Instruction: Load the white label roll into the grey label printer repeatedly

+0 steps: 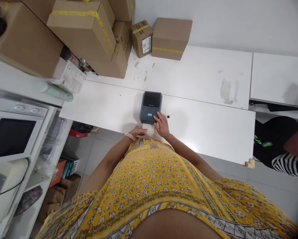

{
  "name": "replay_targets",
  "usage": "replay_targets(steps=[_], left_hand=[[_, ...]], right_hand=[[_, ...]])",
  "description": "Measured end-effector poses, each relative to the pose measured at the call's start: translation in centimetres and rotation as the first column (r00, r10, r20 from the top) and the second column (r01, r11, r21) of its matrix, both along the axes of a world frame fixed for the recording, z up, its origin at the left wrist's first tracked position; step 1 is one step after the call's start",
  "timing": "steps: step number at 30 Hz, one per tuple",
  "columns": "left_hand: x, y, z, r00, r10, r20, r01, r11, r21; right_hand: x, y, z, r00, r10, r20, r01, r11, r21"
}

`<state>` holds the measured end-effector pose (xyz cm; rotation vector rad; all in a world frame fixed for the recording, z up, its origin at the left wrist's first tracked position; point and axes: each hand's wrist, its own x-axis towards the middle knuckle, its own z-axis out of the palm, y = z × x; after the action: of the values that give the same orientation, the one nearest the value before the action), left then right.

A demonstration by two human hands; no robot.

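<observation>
A dark grey label printer (150, 107) stands on the white table near its front edge. From its front, on my side, a white paper label (149, 128) sticks out. My left hand (138, 130) pinches the label at its left side, close to the table edge, with a bit of red showing by the fingers. Against the printer's front right corner lies my right hand (161, 125), fingers stretched out and touching the casing. Part of the label is hidden by my hands and my yellow patterned clothing.
Cardboard boxes (81, 33) with yellow tape are stacked at the back left, with a smaller carton (142, 39) and a wide box (172, 38) beside them. A mint-green bottle (56, 92) lies at left above a microwave (13, 132). Another person's striped sleeve (291, 165) shows at right.
</observation>
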<state>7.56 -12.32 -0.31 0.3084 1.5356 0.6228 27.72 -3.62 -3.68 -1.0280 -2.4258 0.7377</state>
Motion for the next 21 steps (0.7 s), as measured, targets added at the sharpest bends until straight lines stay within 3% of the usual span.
replay_targets(steps=[3, 5, 9, 11, 15, 21], left_hand=[[-0.6, 0.5, 0.3, 0.993, -0.092, -0.069, 0.091, 0.996, -0.023], [-1.5, 1.2, 0.6, 0.980, -0.095, -0.175, 0.092, 0.995, -0.026], [-3.1, 3.5, 1.4, 0.922, 0.111, -0.371, -0.066, 0.989, 0.133], [-3.3, 5.0, 1.9, 0.928, 0.149, -0.341, -0.073, 0.971, 0.226], [-2.5, 7.6, 2.6, 0.980, 0.084, -0.183, -0.013, 0.932, 0.362], [-1.9, 8.3, 2.7, 0.981, 0.133, -0.142, -0.073, 0.928, 0.366]], right_hand=[[-0.6, 0.0, 0.6, 0.998, -0.063, -0.026, 0.063, 0.998, 0.002], [-1.5, 0.4, 0.9, 0.989, -0.137, -0.051, 0.136, 0.990, -0.027], [-4.1, 1.9, 0.3, 0.923, -0.381, -0.049, 0.367, 0.912, -0.185], [-5.4, 2.8, -0.5, 0.893, -0.447, -0.055, 0.412, 0.861, -0.299], [-6.3, 3.6, -1.9, 0.871, -0.468, -0.151, 0.365, 0.821, -0.439], [-6.0, 3.6, -1.7, 0.886, -0.461, -0.048, 0.384, 0.789, -0.480]])
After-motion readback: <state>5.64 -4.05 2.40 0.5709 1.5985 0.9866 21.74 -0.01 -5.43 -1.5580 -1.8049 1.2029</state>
